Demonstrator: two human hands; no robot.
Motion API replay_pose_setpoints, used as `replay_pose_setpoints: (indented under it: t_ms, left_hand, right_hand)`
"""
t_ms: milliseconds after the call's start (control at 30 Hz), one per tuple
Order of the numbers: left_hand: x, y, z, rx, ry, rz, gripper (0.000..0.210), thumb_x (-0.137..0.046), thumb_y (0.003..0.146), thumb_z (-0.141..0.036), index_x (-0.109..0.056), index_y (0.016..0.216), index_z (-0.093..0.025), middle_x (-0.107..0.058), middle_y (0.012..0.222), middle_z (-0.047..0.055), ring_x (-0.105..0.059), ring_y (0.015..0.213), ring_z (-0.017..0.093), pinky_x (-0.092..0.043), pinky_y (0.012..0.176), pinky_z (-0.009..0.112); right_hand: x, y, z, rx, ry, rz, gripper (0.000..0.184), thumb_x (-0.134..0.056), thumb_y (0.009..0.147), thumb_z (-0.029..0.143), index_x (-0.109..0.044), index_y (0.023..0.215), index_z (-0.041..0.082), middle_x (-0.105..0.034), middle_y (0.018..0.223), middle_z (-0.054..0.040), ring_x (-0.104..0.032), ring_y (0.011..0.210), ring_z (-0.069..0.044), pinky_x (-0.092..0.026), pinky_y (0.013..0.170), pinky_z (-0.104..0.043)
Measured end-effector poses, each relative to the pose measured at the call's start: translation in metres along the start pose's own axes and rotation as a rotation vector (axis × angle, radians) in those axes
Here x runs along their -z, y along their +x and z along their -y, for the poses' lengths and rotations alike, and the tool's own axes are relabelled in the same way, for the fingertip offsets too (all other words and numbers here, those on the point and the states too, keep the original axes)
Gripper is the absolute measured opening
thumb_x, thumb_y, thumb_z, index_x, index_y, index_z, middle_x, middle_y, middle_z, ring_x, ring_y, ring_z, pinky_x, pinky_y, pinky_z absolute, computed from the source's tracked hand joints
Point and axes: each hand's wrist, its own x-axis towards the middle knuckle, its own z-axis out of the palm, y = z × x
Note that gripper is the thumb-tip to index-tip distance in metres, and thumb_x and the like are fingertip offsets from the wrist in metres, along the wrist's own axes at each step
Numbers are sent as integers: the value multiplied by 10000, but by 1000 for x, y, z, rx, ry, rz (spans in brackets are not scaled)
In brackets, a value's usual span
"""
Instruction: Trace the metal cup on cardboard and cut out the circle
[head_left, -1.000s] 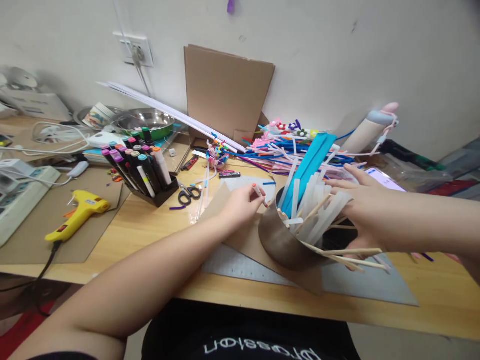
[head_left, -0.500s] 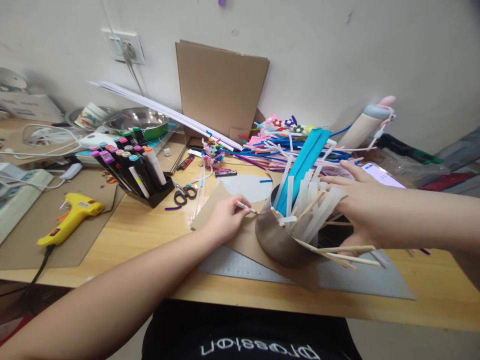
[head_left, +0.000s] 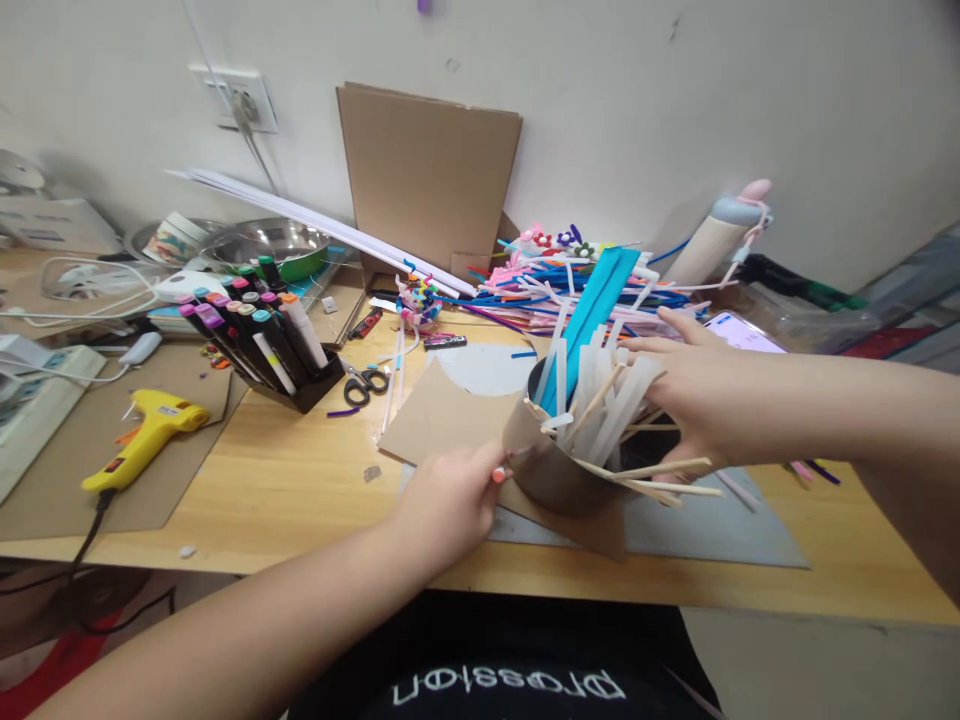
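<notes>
My left hand (head_left: 448,502) is closed on a slim white marker (head_left: 499,475) with an orange end, beside the near-left foot of a round dark holder (head_left: 551,478). The marker's tip is hidden. My right hand (head_left: 686,400) reaches round the holder's right side with its fingers spread and steadies it. Translucent glue sticks (head_left: 600,390), thin wooden sticks (head_left: 679,470) and a folded bright blue strip (head_left: 589,330) stick out of the holder. It stands on a piece of brown cardboard (head_left: 442,410), which lies over a grey board (head_left: 720,530).
Left of my hands are black scissors (head_left: 365,385), a black box of markers (head_left: 300,390) and a yellow glue gun (head_left: 150,440). Colourful pipe cleaners (head_left: 517,290) lie behind the holder, near a phone (head_left: 742,335). Cardboard sheets (head_left: 427,180) lean on the wall.
My left hand has moved nearer along the holder's left side, and the marker has turned so its orange end faces me. My right hand stays at the holder.
</notes>
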Motion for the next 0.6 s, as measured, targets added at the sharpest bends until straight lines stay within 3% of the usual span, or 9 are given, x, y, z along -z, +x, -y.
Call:
replay_pose_setpoints:
  t_ms: [167, 333, 467, 600]
  left_hand:
    - [-9, -9, -9, -81, 64, 3, 174, -412, 834, -137, -579, 866, -172, -665, 767, 91, -624, 696, 237, -439, 597, 333]
    - [-10, -20, -13, -122, 24, -8, 196, -422, 820, -121, -596, 897, -165, -661, 775, 82, -621, 705, 222, -457, 612, 331]
    - [0, -13, -7, -26, -296, -201, 104, -528, 841, -214, -623, 863, -177, -657, 792, 56, -611, 748, 183, -460, 697, 310]
    - [5, 31, 19, 208, -641, -411, 83, -590, 823, -242, -586, 811, -160, -658, 762, 40, -641, 749, 164, -478, 732, 292]
  right_hand:
    - [4, 0, 3, -2, 11, 0, 670, -745, 550, 625, -663, 1148, 333, -604, 1263, -96, -452, 1231, -408, -102, 1051, -679]
    - [7, 0, 6, -49, 27, 54, 728, -758, 565, 566, -622, 1229, 298, -535, 1357, -110, -421, 1260, -398, -53, 1069, -663]
    - [10, 2, 7, -78, 25, 84, 655, -717, 608, 605, -652, 1184, 301, -575, 1303, -108, -440, 1243, -380, -57, 1082, -638]
    - [10, 1, 7, -68, 38, 64, 700, -717, 608, 603, -607, 1239, 321, -623, 1225, -93, -483, 1202, -352, -96, 1105, -580]
